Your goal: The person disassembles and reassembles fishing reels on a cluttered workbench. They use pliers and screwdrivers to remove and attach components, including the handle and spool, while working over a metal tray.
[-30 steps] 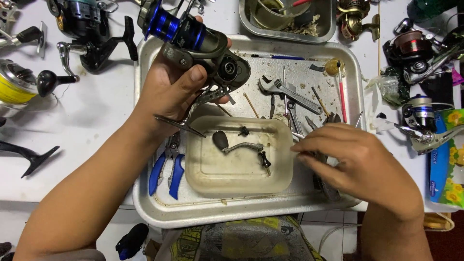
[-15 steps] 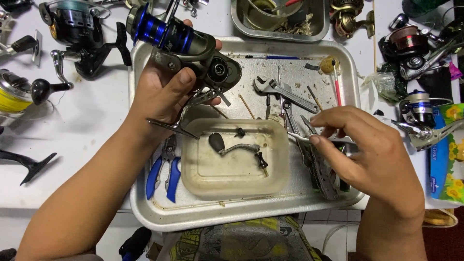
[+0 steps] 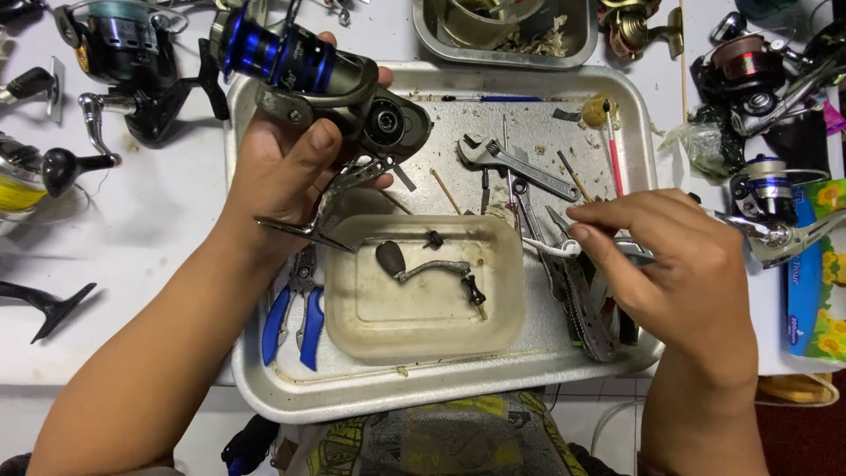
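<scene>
Hands grip blue reel and white part; blue flowered box far right.

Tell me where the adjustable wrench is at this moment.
In the head view, the adjustable wrench lies on the metal tray, in its upper right part, above the plastic tub and between the reel and the right hand.

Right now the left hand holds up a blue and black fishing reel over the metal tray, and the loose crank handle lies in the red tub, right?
Not quite: the head view shows the tub is clear, yellowish plastic, not red. The rest holds: the left hand holds the fishing reel over the metal tray, and the crank handle lies inside.
</scene>
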